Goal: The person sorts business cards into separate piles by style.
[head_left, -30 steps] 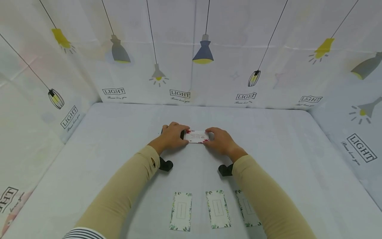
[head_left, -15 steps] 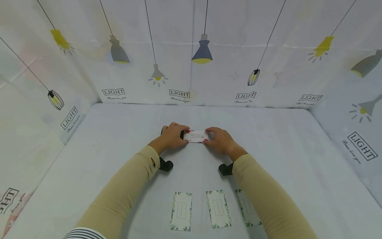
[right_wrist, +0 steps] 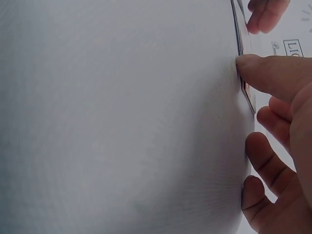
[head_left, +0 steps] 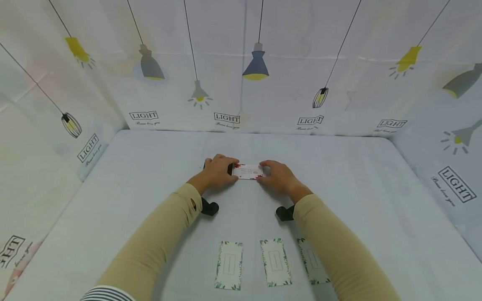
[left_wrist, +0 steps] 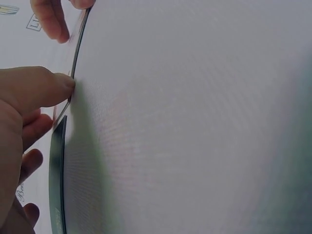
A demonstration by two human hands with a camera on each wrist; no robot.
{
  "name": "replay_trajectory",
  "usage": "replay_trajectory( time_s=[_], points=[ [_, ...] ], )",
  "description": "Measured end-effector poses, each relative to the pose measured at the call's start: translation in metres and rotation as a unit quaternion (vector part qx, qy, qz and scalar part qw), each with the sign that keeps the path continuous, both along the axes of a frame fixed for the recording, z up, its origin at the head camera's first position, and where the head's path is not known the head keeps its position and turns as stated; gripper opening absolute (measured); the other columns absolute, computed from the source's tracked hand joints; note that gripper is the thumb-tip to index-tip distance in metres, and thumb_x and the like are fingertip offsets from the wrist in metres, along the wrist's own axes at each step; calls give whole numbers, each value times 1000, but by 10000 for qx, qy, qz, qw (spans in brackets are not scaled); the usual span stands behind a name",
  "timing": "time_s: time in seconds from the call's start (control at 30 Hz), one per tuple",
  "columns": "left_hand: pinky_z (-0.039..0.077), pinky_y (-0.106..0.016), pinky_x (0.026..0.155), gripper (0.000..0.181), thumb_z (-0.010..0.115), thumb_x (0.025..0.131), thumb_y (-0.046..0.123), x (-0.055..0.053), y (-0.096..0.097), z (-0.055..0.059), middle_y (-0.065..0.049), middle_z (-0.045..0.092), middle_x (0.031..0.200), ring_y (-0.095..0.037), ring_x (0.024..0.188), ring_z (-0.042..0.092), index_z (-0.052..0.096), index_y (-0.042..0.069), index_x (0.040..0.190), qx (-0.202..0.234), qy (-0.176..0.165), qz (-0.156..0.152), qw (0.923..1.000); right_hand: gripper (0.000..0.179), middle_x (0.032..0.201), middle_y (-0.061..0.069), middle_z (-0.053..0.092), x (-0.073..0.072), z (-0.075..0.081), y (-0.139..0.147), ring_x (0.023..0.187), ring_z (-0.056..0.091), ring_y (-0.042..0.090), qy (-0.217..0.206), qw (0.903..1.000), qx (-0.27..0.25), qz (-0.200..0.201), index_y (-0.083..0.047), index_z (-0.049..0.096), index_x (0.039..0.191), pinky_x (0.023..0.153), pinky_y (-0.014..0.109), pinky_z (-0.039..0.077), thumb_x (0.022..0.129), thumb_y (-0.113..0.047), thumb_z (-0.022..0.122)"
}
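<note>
A small white card (head_left: 248, 172) with red flowers at its corners and tiny print lies crosswise near the middle of the white table, between both hands. My left hand (head_left: 219, 170) pinches its left end, the thumb on the near edge and a finger on the far edge. At the right end, my right hand (head_left: 278, 177) grips it the same way. Side-on in the left wrist view, the card's thin edge (left_wrist: 78, 51) touches the thumb. Beneath the left palm lies a flat dark object (left_wrist: 57, 178), mostly hidden in the head view.
Three white cards with green leafy borders lie upright in a row nearer the body: a left card (head_left: 229, 266), a middle card (head_left: 276, 262) and a right card (head_left: 313, 262) partly covered by the right sleeve. A lamp-printed cloth wall (head_left: 278, 104) bounds the table behind.
</note>
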State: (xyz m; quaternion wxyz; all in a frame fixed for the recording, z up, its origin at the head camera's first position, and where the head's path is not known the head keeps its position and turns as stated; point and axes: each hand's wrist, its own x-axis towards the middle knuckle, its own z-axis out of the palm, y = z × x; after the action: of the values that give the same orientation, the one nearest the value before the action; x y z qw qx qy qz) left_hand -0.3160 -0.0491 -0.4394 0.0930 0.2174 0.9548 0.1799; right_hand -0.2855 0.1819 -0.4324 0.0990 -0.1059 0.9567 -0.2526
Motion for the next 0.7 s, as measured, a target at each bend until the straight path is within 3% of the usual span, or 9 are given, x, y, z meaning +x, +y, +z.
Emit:
replay_trajectory(
  time_s=[0.47, 0.7],
  points=[
    [28, -54, 99, 58, 71, 91, 38, 6, 1, 2, -4, 56, 142, -27, 135, 39, 56, 20, 144, 31, 104, -115, 9999, 56, 150, 18, 45, 4, 0, 3, 136, 42, 37, -100, 9999, -13, -58, -7, 51, 145, 113, 51, 28, 95, -27, 67],
    [27, -51, 98, 59, 72, 89, 37, 16, 6, 7, -1, 57, 141, -24, 135, 38, 56, 20, 144, 261, 140, -244, 9993, 57, 141, 16, 53, 18, 5, 18, 112, 55, 32, -54, 10000, -50, -67, -6, 51, 144, 103, 50, 41, 93, -26, 68]
  ],
)
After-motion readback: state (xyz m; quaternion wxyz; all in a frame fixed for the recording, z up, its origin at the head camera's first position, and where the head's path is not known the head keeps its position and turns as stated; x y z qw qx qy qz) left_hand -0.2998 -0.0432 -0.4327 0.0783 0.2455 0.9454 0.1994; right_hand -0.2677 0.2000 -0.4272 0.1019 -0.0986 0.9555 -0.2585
